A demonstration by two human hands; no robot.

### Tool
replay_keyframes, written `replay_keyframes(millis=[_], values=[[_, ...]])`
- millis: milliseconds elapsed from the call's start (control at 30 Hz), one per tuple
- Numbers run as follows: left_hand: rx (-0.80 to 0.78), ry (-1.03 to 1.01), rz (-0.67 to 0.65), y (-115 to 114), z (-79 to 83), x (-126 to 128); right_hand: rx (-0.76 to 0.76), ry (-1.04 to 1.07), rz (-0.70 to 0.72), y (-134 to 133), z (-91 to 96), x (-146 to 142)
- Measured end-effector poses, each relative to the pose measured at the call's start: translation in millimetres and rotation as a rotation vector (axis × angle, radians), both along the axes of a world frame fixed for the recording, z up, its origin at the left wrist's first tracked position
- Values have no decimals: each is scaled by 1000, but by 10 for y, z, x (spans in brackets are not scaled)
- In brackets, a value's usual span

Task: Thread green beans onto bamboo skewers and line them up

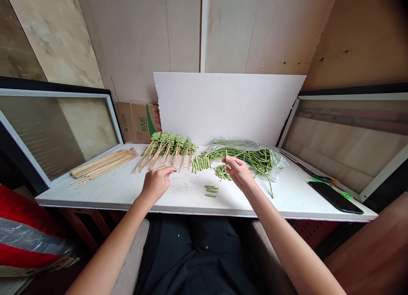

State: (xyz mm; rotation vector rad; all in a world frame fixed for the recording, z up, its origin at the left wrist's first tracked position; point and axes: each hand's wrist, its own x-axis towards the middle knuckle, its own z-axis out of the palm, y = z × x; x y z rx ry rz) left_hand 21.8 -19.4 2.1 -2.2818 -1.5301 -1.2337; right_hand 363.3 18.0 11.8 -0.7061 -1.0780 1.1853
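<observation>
My left hand (157,181) pinches the blunt end of a bamboo skewer (184,167), held nearly level above the table. Several short green bean pieces (200,163) are threaded side by side on it. At the skewer's other end, my right hand (237,171) is closed on a single bean piece (226,153); whether the tip has pierced it I cannot tell. Below my right hand lies a small heap of cut bean pieces (221,172). A few more pieces (211,188) lie in a short row nearer the front edge.
Filled bean skewers (168,144) are stacked behind my left hand, bare skewers (103,165) to the left. Long beans (255,157) lie in a clear plastic bag at the right. A black phone (334,197) and scissors (318,176) rest far right. A white board (229,106) stands behind.
</observation>
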Motion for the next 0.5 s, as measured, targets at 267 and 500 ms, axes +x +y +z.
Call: replay_keyframes(millis=[267,500], values=[[4,25,26,9,-11,-11,-11,-22,-36,-5,-30,-60],[14,26,12,33,-36,-29,-14,-25,-77,-46,-47,-147]])
